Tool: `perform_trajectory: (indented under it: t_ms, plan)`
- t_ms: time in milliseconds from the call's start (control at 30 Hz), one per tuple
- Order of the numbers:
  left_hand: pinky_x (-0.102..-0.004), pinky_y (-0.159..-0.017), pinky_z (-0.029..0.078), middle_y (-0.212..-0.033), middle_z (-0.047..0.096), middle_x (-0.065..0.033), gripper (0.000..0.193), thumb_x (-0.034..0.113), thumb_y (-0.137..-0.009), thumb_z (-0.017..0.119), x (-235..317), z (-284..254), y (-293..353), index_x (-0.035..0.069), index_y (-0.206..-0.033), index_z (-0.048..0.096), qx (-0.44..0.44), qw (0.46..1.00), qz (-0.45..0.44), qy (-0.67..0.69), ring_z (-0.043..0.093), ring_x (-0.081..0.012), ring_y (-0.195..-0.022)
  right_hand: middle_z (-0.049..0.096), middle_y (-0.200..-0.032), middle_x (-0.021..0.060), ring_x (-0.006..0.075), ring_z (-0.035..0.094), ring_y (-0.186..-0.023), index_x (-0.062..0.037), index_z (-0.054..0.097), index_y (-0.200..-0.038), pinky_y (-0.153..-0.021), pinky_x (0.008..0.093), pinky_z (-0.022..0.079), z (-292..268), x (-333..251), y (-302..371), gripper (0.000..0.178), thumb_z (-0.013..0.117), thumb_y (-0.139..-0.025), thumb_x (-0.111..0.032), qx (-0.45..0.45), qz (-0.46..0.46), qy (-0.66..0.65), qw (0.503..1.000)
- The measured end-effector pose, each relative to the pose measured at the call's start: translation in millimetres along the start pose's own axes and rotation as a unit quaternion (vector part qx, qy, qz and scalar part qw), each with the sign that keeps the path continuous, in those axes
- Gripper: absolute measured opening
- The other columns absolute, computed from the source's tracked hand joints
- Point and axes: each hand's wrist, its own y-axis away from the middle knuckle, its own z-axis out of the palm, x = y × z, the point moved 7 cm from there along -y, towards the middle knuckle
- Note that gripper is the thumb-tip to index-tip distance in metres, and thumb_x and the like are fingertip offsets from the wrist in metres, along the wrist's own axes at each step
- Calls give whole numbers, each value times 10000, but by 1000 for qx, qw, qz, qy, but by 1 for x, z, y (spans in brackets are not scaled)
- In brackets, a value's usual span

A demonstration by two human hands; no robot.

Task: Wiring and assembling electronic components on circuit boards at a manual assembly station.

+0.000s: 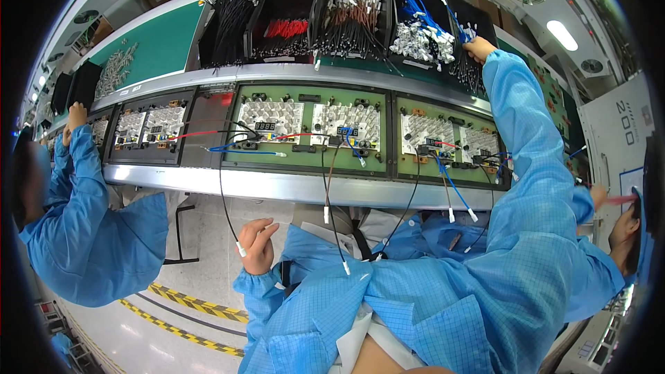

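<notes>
My right hand (479, 49) reaches to the bins at the back right, its fingers closed on a blue wire (454, 19) with a white end. Just left of it is a bin heaped with blue wires with white connectors (421, 41). My left hand (257, 246) hangs in front of the line's edge, fingers loosely curled and apart, holding nothing I can see. Beside it dangles a black wire with a white connector (240, 249). Circuit boards in green-based frames (291, 158) lie before me, with black, brown, blue and red wires attached, several hanging over the metal edge.
More bins hold black wires (232, 24), red-ended wires (287, 30) and brown wires (352, 21). A metal rail (277, 179) runs along the near edge. One co-worker (97, 221) works at the left, another (596, 256) at the right. Small parts lie on a green mat (156, 48).
</notes>
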Motion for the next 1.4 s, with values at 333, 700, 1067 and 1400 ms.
perform_trajectory:
  t_ms: [333,700,1067,1400]
  plan:
    - [-308,-647,414,-783,594,-121,140,-69,-778,442,-7,-154,18,-20,-796,571,278,958,-59,-28,523,-219,-689,280,-616,-128,-23,226,-487,-181,518,-893,-422,169,143,-112,-88,187,178,526,-953,-349,67,-190,-440,875]
    - [-265,-782,502,-1198,575,-136,408,85,-883,608,77,-77,-178,-18,-1271,537,65,887,13,456,598,-180,-970,551,-728,-26,30,469,-687,2,580,-967,-601,200,376,4,-362,415,182,606,-924,-173,-203,-645,-275,683]
    - [-288,-691,521,-890,657,-170,79,39,-891,591,52,-120,-145,-37,-909,608,287,895,39,340,636,-222,-807,627,-761,1,68,524,-677,8,683,-978,-589,232,408,-1,-325,373,298,558,-947,-261,-1,-631,-253,733]
    - [-284,-771,552,-968,660,-143,112,47,-945,538,-101,-135,-219,-48,-964,594,144,931,0,336,658,-188,-855,553,-888,100,208,554,-786,10,587,-905,-695,301,474,-73,-124,386,209,442,-947,-136,389,-508,-298,708]
